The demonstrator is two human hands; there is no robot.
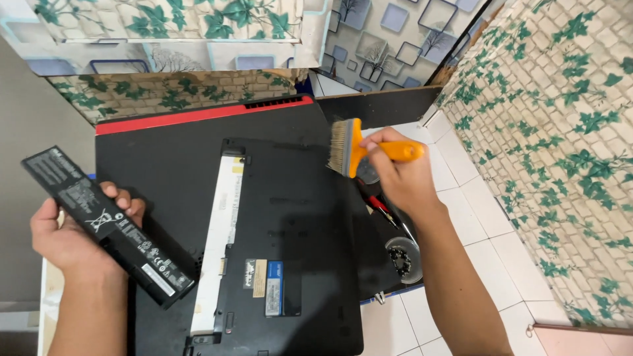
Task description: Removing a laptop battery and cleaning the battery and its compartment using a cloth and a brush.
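A black laptop (290,217) with a red rear edge lies upside down in front of me, its long battery bay (221,244) exposed and pale. My left hand (69,237) grips the long black battery (109,224), holding it off the laptop's left side. My right hand (395,175) holds an orange-handled flat brush (353,148) above the laptop's right edge, with the bristles pointing left over the base.
A red-handled screwdriver (379,204) and a small round dish (403,257) lie on a dark mat right of the laptop. White floor tiles (475,264) run along an ivy-patterned wall (560,151) on the right. A patterned box (171,39) stands behind.
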